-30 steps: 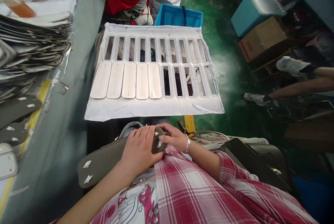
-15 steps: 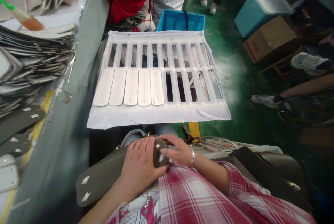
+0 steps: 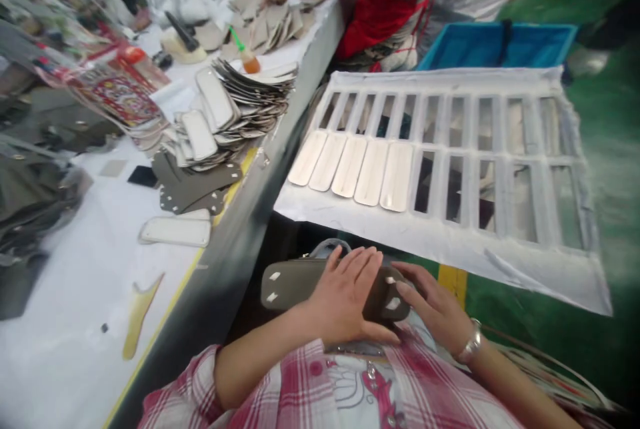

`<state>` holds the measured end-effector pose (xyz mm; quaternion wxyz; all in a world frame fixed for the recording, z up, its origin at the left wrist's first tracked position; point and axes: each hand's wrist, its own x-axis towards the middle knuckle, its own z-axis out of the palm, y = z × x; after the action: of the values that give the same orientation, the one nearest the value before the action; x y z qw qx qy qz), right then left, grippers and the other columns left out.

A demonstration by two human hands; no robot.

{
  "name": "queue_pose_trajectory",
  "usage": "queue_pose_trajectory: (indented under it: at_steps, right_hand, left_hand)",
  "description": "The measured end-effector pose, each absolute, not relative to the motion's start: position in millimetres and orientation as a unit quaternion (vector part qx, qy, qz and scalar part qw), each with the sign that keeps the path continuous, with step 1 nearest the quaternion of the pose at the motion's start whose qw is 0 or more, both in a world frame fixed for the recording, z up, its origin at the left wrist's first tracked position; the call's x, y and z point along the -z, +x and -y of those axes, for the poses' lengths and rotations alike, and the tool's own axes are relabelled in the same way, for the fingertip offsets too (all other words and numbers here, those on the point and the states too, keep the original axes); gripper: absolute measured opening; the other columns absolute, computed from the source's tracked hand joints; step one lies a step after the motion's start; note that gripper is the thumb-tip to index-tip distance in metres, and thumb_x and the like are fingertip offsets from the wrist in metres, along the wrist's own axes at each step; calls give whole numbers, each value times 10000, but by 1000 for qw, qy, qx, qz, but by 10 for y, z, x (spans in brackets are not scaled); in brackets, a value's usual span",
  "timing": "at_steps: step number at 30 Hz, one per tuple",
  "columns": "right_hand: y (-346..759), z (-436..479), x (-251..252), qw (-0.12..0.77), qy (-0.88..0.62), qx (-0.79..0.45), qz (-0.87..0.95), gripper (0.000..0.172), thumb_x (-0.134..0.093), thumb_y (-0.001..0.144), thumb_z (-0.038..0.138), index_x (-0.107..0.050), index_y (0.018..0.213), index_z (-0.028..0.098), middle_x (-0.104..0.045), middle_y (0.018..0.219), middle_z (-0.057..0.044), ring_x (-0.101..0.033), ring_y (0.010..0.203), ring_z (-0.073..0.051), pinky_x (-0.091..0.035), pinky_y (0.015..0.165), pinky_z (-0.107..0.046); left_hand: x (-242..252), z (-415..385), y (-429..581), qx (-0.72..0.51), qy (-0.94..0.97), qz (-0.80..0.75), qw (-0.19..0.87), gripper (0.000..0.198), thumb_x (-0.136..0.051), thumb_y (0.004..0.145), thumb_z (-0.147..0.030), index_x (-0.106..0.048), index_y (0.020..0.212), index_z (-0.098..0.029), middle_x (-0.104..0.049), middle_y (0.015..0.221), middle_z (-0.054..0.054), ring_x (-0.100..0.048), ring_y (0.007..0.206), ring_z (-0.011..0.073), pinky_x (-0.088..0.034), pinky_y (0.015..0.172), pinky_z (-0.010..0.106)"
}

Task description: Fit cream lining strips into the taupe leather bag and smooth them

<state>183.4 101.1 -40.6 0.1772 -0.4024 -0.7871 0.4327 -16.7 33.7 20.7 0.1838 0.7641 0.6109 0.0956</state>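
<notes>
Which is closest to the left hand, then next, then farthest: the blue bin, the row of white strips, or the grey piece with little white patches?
1. Grey piece: right under the left hand, touching it.
2. White strips: ahead of the hand, on the white rack.
3. Blue bin: farthest, past the rack.

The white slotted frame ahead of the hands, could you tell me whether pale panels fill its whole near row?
No, five pale panels cover only the left part, and the slots to their right stand open.
</notes>
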Motion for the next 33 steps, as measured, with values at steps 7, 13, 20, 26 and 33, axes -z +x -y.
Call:
queue_pose_trajectory:
  at_steps: [7, 13, 20, 26, 33]
  right_hand:
    - [1183, -729, 4, 117, -175, -139, 968, 814, -514, 739, 588, -328, 1319, 47, -343, 1348, -181, -271, 1252, -300, -222, 1038, -471]
    - [684, -634, 86, 2, -198, -118, 973, 881, -550, 711, 621, -312, 1350, 63, -347, 1343, -177, -307, 1194, -319, -210, 1007, -472]
    - [718, -793, -185, -31, -214, -221, 951, 791, -403, 791, 642, -325, 1342, 80, -392, 1320, -159, -359, 1178, -287, -260, 984, -444]
    - [628, -1045, -50, -2, -357, -159, 920, 542, -257, 915, 498, -401, 1294, 139, -489, 1228, -141, -399, 1154, -270, -208, 995, -458]
    - [590, -871, -17, -17, -346, -102, 932, 545, -350, 899, 500, -379, 1296, 126, -490, 1224, -136, -405, 1146, -255, -171, 1008, -452]
  left_hand:
    - [-285, 417, -1071, -55, 720, -684, 101, 1024, -539, 601, -708, -232, 1355, -88, -362, 1359, 159, -289, 1259, 287, -138, 1076, 456]
    - [-72, 347, -1100, -34, 720, -685, 104, 858, -567, 657, -582, -330, 1320, -91, -440, 1291, 151, -382, 1157, 299, -227, 1014, 458]
    - [-283, 311, -1222, -28, 759, -637, 129, 924, -485, 658, -679, -291, 1339, -86, -407, 1326, 176, -353, 1204, 312, -126, 1043, 493]
    - [-226, -16, -1222, -80, 704, -702, 65, 532, -302, 884, -465, -357, 1312, -154, -490, 1266, 123, -394, 1190, 259, -153, 1039, 481]
    - [-137, 50, -1077, -105, 735, -669, -6, 416, -335, 889, -292, -458, 1242, -110, -545, 1193, 137, -429, 1148, 272, -160, 1035, 496]
